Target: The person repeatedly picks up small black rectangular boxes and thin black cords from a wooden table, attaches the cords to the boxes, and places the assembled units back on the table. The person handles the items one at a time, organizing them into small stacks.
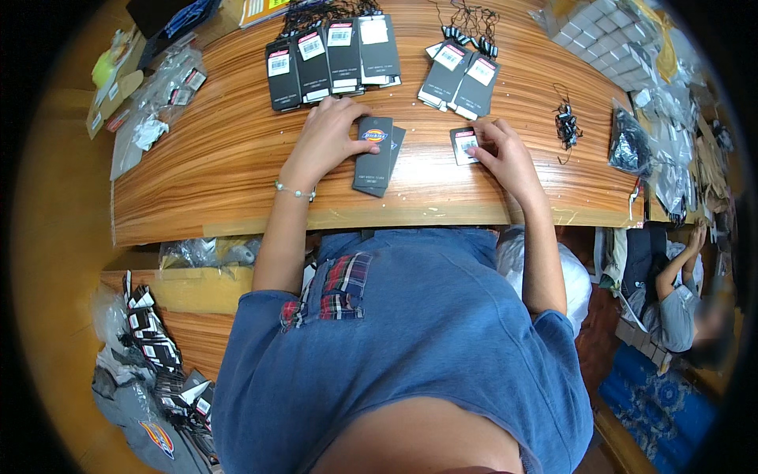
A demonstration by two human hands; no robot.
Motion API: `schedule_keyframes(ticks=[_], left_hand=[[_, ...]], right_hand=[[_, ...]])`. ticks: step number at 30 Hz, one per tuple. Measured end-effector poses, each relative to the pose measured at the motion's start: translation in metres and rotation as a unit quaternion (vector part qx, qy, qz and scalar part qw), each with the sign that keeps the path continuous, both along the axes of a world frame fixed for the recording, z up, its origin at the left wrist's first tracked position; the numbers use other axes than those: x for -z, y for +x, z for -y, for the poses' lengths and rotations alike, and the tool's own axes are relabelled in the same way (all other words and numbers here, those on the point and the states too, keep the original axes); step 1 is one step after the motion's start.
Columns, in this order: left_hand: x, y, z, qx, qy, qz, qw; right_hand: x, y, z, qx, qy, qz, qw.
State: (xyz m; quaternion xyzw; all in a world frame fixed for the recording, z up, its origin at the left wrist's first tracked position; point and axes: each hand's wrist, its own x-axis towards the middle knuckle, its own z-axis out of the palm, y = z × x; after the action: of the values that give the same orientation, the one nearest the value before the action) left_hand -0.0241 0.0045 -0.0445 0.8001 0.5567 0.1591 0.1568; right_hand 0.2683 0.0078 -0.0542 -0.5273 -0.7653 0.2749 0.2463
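Two overlapping dark grey hang tags [373, 162] lie on the wooden table in front of me, the upper one showing an oval coloured emblem. My left hand [328, 138] rests at their left edge, fingers spread and thumb tip on the upper tag. To the right, my right hand [505, 152] has its thumb and fingers at the edge of a smaller dark hang tag [462, 150] with a white barcode label. Beyond my left hand, several piles of barcoded tags [329, 59] stand side by side with black strings. Farther right lie two more tag piles [458, 79], also strung.
A bunch of black strings [567, 125] lies at the right. Clear bags [632, 142] and small white boxes [600, 35] crowd the right edge. Plastic bags [162, 103] sit at far left. Another person [679, 296] is at lower right; strung tags [154, 336] hang lower left.
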Motion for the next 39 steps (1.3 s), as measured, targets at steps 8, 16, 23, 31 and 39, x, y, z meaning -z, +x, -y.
schedule_keyframes(ticks=[8,16,23,31,39], left_hand=[[0.010,-0.008,0.000,0.029,0.072,0.109,0.991],[0.016,-0.009,-0.006,-0.050,-0.204,0.397,0.894],[0.024,-0.007,-0.004,-0.028,0.072,0.221,0.972],[-0.025,0.012,0.014,-0.092,-0.199,0.488,0.845],[-0.019,0.069,0.028,-0.064,-0.203,0.560,0.801]], right_hand=[[0.018,0.003,-0.004,0.030,-0.032,-0.084,0.996],[0.022,0.009,-0.020,0.017,-0.125,-0.153,0.980],[0.020,0.012,-0.026,0.008,-0.174,-0.193,0.966],[-0.022,-0.008,-0.001,0.015,-0.174,-0.314,0.933],[-0.022,-0.050,0.025,0.028,-0.077,-0.260,0.962]])
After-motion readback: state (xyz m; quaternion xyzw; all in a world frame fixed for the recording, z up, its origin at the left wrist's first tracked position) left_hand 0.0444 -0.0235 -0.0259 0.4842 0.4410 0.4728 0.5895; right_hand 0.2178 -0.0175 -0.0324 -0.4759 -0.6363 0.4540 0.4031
